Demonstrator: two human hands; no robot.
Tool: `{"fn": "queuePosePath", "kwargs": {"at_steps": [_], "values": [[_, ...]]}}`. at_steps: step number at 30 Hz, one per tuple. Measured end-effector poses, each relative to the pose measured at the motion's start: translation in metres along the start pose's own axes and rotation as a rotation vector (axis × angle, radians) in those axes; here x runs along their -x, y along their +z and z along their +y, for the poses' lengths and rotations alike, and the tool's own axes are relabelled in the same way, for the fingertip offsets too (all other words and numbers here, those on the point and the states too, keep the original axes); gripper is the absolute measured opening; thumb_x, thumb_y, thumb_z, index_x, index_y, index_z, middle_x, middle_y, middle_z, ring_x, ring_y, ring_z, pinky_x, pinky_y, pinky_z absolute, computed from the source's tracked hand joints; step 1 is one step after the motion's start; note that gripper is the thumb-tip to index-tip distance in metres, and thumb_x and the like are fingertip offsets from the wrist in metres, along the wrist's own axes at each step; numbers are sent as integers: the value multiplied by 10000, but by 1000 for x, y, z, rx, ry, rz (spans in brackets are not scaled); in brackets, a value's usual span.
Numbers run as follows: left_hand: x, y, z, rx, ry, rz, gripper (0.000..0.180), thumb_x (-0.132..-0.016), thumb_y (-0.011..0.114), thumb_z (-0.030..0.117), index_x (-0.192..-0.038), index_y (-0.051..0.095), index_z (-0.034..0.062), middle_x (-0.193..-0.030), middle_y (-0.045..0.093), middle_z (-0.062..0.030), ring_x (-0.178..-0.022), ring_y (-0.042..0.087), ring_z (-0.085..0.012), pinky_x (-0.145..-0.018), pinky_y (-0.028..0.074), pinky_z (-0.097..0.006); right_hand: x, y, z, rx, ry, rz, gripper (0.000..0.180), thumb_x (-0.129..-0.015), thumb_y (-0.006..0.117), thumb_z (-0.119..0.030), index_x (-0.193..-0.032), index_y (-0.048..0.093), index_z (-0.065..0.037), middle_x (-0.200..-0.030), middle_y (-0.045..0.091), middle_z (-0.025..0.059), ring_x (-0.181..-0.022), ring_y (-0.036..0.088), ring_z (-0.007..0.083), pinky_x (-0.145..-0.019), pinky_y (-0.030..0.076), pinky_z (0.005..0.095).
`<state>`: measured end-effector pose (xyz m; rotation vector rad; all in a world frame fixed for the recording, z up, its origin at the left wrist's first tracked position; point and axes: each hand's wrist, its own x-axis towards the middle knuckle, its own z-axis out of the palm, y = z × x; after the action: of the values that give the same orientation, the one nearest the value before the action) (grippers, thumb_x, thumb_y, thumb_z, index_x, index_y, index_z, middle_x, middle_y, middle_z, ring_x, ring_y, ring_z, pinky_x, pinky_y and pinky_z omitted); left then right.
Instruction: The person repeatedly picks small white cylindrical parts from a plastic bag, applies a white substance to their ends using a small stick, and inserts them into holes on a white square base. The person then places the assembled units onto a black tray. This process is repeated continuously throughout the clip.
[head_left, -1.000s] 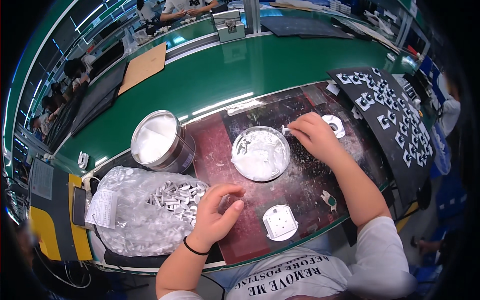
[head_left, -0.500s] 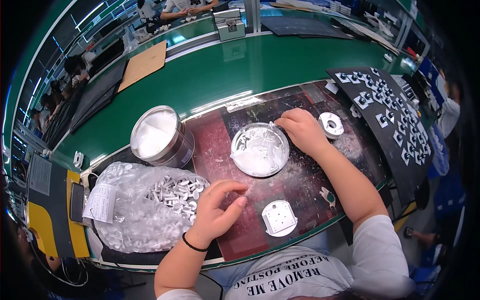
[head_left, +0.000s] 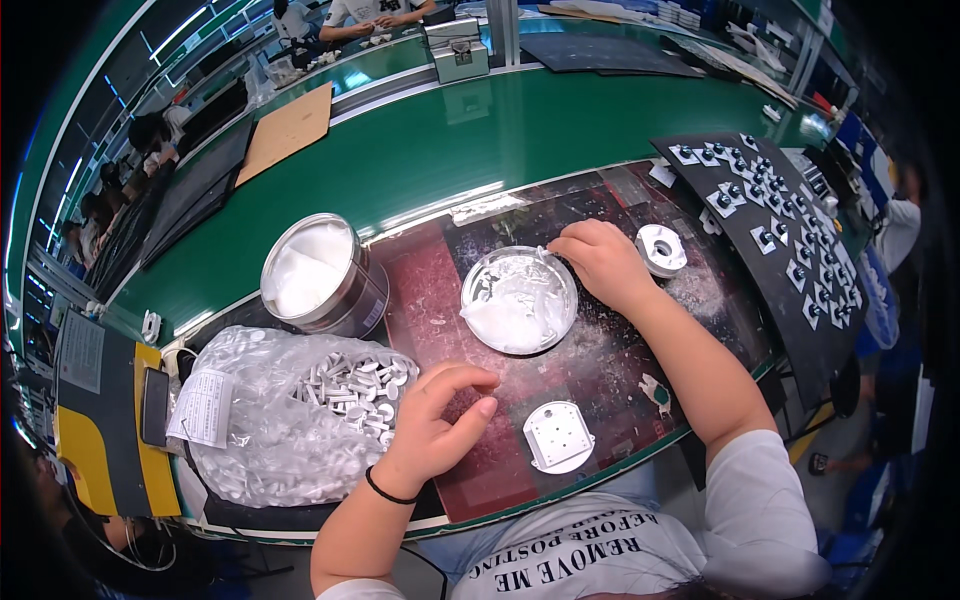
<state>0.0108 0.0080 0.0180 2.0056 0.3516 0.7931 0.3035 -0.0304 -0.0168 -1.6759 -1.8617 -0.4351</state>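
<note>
A shallow round clear dish (head_left: 512, 318) with white paste smeared in it lies on the dark red and black work mat. At its upper right rim my right hand (head_left: 607, 264) is closed in a pinch. A small white piece shows at the fingertips, mostly hidden by them. My left hand (head_left: 437, 420) hovers by the front of the mat, thumb and forefinger apart, holding nothing. Beside it lies a clear plastic bag (head_left: 270, 440) of white, round-headed plastic pins (head_left: 350, 388). A flat white plate with small holes (head_left: 559, 437) rests near the front edge.
An open tub of white paste (head_left: 312, 270) stands left of the dish. Beyond my right hand sits a round white part with a centre hole (head_left: 661, 250). A black board (head_left: 770, 210) carries several small white parts. A yellow and grey device (head_left: 100, 410) is far left.
Both hands keep almost the same place and pose. My left hand has shifted very slightly to the right.
</note>
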Motion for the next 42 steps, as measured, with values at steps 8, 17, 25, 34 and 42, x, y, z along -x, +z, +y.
{"fn": "queuePosePath", "kwargs": {"at_steps": [8,17,25,34,42], "values": [[1,0,1,17,-22,-8,203,-774,646,62,-972,631,23,-895,635,-112,-829,614,-238,-750,473,-313,0,-1,0,26,3,-7,199,-736,622,-50,-925,670,-91,-910,620,42,-901,587,236,-801,464,367],[0,0,1,11,-12,-15,204,-777,649,68,-975,631,23,-892,635,-113,-828,615,-237,-748,474,-314,0,-1,-1,20,20,6,189,-748,626,-55,-930,670,-79,-905,622,57,-895,589,246,-798,468,373],[0,-1,1,11,-3,-22,201,-777,650,76,-970,630,23,-884,635,-114,-823,614,-244,-740,473,-316,0,-3,1,-35,55,33,122,-787,642,-76,-907,656,-63,-905,617,86,-883,593,273,-782,482,378],[0,-1,1,-10,8,-19,195,-774,653,77,-960,636,18,-893,638,-119,-824,614,-252,-744,473,-320,2,1,4,-143,101,22,107,-810,619,-71,-913,644,-59,-926,610,102,-891,594,300,-788,484,376],[0,-3,2,-23,-6,-54,191,-793,630,85,-969,616,13,-931,647,-113,-864,609,-229,-793,464,-327,5,5,8,-200,175,0,121,-824,616,-72,-941,645,-66,-931,609,93,-857,609,286,-747,497,357]]}}
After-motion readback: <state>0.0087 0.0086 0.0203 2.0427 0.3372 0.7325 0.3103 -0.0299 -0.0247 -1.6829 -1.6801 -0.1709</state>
